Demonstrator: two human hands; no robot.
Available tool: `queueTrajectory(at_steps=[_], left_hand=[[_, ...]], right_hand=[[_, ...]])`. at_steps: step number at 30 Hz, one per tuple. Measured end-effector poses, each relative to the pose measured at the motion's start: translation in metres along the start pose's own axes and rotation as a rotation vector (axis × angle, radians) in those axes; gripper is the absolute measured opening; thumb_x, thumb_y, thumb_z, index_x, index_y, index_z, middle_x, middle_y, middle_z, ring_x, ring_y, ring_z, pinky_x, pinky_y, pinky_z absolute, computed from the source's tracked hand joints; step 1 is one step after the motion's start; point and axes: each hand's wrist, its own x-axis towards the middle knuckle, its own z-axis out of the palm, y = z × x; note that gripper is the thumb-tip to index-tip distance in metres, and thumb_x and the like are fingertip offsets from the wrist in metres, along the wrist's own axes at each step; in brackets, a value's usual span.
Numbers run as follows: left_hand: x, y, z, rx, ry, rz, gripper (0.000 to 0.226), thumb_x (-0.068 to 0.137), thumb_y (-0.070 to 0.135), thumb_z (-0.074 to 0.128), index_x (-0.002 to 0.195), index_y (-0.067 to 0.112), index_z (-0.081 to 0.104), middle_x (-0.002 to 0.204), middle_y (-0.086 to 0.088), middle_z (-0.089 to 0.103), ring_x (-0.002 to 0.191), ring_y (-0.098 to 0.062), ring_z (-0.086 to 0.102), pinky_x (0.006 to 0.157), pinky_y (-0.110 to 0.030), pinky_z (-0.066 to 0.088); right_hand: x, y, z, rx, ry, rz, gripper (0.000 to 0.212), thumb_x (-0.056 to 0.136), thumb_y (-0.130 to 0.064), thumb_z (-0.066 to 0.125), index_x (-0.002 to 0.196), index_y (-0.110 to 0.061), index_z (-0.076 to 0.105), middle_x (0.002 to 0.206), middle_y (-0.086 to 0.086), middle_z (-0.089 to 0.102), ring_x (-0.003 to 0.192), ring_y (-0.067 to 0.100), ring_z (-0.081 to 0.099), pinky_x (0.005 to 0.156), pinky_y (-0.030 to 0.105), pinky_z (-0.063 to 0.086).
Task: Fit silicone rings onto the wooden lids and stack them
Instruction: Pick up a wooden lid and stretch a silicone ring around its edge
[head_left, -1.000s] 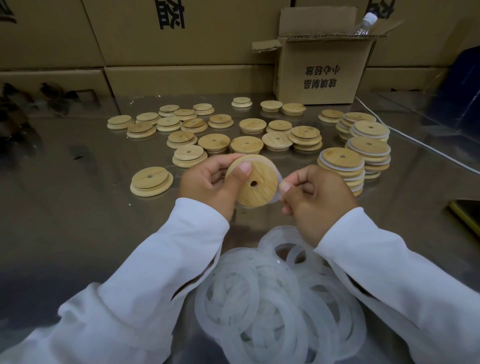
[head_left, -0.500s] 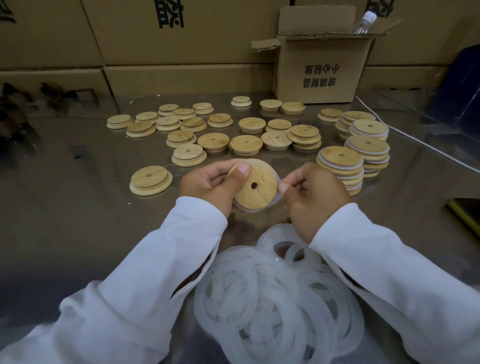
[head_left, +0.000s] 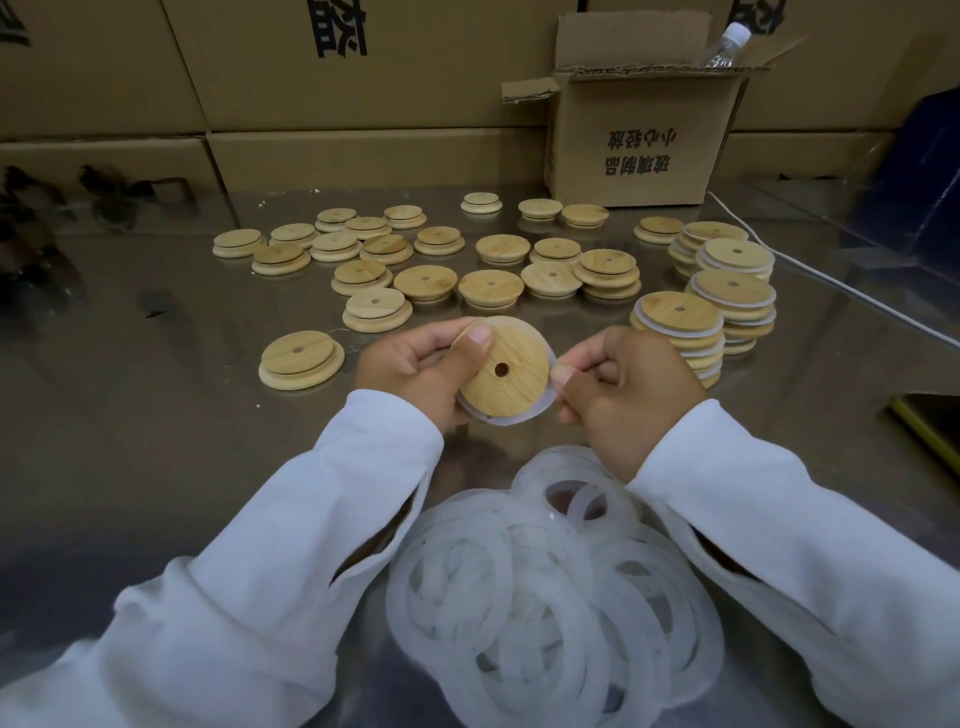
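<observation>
Head view: wooden lid held in left grip, right grip pinching its ring.

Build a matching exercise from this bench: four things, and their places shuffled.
Things:
1. held lid
2. loose silicone rings
3. water bottle
4. ringed lid stacks

Places:
A. poking out of the open cardboard box
B. gripped by the left hand
C. heaped at the table's near edge
D. just beyond the right hand

Pairs: 1-B, 2-C, 3-A, 4-D
</observation>
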Motion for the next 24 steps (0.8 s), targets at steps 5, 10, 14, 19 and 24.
queueTrajectory(at_steps=[5, 10, 14, 19, 24], left_hand=[[0.0015, -0.0009, -0.0008, -0.032, 0.001, -0.067, 0.01, 0.084, 0.014, 0.061, 0.084, 0.018, 0.07, 0.086, -0.008, 0.07, 0.087, -0.027, 0.067, 0.072, -0.04, 0.057], [0.0023, -0.0008, -0.0032, -0.033, -0.035, -0.065, 0.01, 0.084, 0.013, 0.06, 0.087, 0.015, 0.07, 0.083, -0.006, 0.072, 0.082, -0.023, 0.069, 0.067, -0.036, 0.059], [0.0024, -0.0001, -0.0046, -0.056, -0.048, -0.073, 0.011, 0.083, 0.012, 0.06, 0.089, 0.012, 0.069, 0.078, -0.006, 0.071, 0.074, -0.018, 0.069, 0.061, -0.031, 0.058], [0.0028, 0.0003, -0.0051, -0.081, -0.031, -0.084, 0.01, 0.083, 0.013, 0.06, 0.087, 0.015, 0.07, 0.083, -0.006, 0.072, 0.078, -0.019, 0.07, 0.064, -0.032, 0.059], [0.0021, 0.0018, -0.0058, -0.208, -0.121, -0.134, 0.024, 0.067, 0.019, 0.063, 0.089, 0.01, 0.069, 0.08, -0.008, 0.073, 0.075, -0.02, 0.071, 0.059, -0.03, 0.057]], right_hand=[[0.0001, -0.0001, -0.0016, -0.057, 0.006, -0.042, 0.026, 0.088, -0.013, 0.055, 0.068, -0.027, 0.049, 0.073, 0.0, 0.061, 0.078, 0.02, 0.061, 0.076, 0.031, 0.048], [0.0006, 0.0027, -0.0014, 0.055, -0.014, -0.011, 0.023, 0.088, -0.011, 0.056, 0.069, -0.025, 0.053, 0.064, -0.002, 0.062, 0.06, 0.008, 0.06, 0.068, 0.026, 0.051], [0.0009, 0.0044, -0.0032, 0.09, -0.012, -0.038, 0.017, 0.084, -0.013, 0.062, 0.071, -0.023, 0.059, 0.068, 0.002, 0.066, 0.072, 0.019, 0.065, 0.079, 0.038, 0.054], [0.0047, 0.0065, -0.0058, 0.03, 0.086, -0.147, 0.01, 0.081, -0.034, 0.061, 0.078, -0.024, 0.059, 0.073, -0.001, 0.066, 0.072, 0.016, 0.063, 0.073, 0.032, 0.052], [0.0059, 0.008, -0.0014, 0.254, -0.045, -0.072, 0.012, 0.085, -0.027, 0.059, 0.077, -0.02, 0.064, 0.056, -0.005, 0.066, 0.053, 0.008, 0.062, 0.069, 0.03, 0.052]])
